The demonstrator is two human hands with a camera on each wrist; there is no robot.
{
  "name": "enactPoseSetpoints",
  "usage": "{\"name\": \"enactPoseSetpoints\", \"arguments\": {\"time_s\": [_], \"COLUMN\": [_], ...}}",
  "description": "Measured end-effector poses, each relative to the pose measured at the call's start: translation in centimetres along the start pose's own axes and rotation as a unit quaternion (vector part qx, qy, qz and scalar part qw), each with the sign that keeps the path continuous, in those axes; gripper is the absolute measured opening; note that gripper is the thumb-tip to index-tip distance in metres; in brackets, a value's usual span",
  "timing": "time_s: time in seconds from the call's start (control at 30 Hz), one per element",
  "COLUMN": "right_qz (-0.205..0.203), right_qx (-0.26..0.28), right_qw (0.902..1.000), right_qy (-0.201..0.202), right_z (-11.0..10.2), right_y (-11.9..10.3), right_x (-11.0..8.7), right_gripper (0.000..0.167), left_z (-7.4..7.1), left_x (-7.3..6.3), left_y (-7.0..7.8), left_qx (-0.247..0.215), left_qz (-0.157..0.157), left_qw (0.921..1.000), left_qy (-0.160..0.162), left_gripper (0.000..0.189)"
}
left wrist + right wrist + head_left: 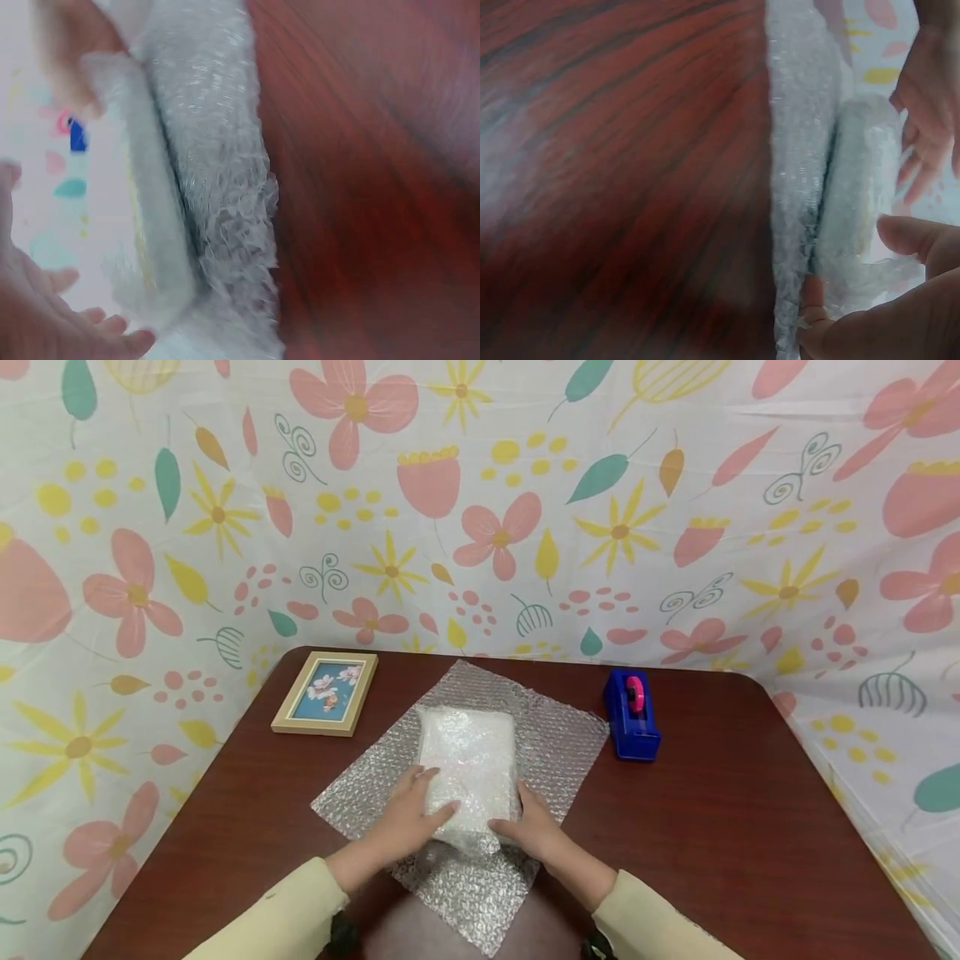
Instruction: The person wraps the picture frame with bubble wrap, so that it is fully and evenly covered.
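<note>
A flat rectangular package (pixel 471 752) in clear bubble wrap lies on a larger bubble wrap sheet (pixel 558 739), which is turned cornerwise on the table. In the left wrist view the package (pixel 161 225) shows a thick side with a faint yellowish line. My left hand (pixel 408 810) lies at its left edge, fingers spread and thumb over the top face. My right hand (pixel 534 822) grips the right edge near the front corner. In the right wrist view that hand's thumb (pixel 907 234) is on top, with a finger low at the side. The contents are hidden under the wrap.
A picture frame (pixel 327 693) with a flower print lies at the back left. To the right of the sheet stands a blue tape dispenser (pixel 632 717) with a pink roll. The dark red-brown table (pixel 720 810) backs onto a flowered cloth (pixel 495 468).
</note>
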State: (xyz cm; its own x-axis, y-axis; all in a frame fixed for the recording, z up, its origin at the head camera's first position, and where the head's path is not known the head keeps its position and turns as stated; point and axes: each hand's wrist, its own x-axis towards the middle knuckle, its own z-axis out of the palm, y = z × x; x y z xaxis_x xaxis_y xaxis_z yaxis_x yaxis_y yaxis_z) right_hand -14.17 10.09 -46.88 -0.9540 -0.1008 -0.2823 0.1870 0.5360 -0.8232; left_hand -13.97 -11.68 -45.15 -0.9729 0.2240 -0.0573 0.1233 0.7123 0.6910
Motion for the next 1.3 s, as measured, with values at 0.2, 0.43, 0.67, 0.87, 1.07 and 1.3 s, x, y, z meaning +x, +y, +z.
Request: {"name": "enactPoseSetpoints", "arguments": {"time_s": [0.2,0.43,0.67,0.87,1.07,1.3], "right_qz": [0.005,0.023,0.011,-0.001,-0.012,-0.022], "right_qx": [-0.016,0.044,0.083,0.156,0.176,0.130], "right_qw": [0.9998,0.9984,0.9959,0.9863,0.9835,0.9913], "right_qy": [-0.005,-0.027,-0.034,-0.053,-0.038,0.002], "right_z": [-0.2,-0.7,-0.5,-0.4,-0.5,-0.6], "right_y": [-0.1,-0.8,-0.6,-0.2,-0.2,-1.4], "right_x": [-0.1,0.2,0.3,0.3,-0.1,-0.3], "right_gripper": [0.095,0.082,0.076,0.060,0.056,0.055], "left_z": [-1.7,-1.7,-1.2,-1.2,-1.5,-2.5], "left_x": [0.2,0.7,1.1,0.9,0.8,0.6], "left_y": [-1.7,-2.3,-2.9,-2.9,-2.4,-2.4], "left_qx": [-0.143,-0.216,-0.267,-0.263,-0.270,-0.271], "left_qz": [-0.114,-0.169,-0.198,-0.205,-0.183,-0.170], "left_qw": [0.9825,0.9609,0.9426,0.9427,0.9452,0.9476], "left_qy": [-0.032,-0.041,-0.031,-0.018,-0.009,0.005], "left_gripper": [0.069,0.072,0.071,0.071,0.072,0.071]}}
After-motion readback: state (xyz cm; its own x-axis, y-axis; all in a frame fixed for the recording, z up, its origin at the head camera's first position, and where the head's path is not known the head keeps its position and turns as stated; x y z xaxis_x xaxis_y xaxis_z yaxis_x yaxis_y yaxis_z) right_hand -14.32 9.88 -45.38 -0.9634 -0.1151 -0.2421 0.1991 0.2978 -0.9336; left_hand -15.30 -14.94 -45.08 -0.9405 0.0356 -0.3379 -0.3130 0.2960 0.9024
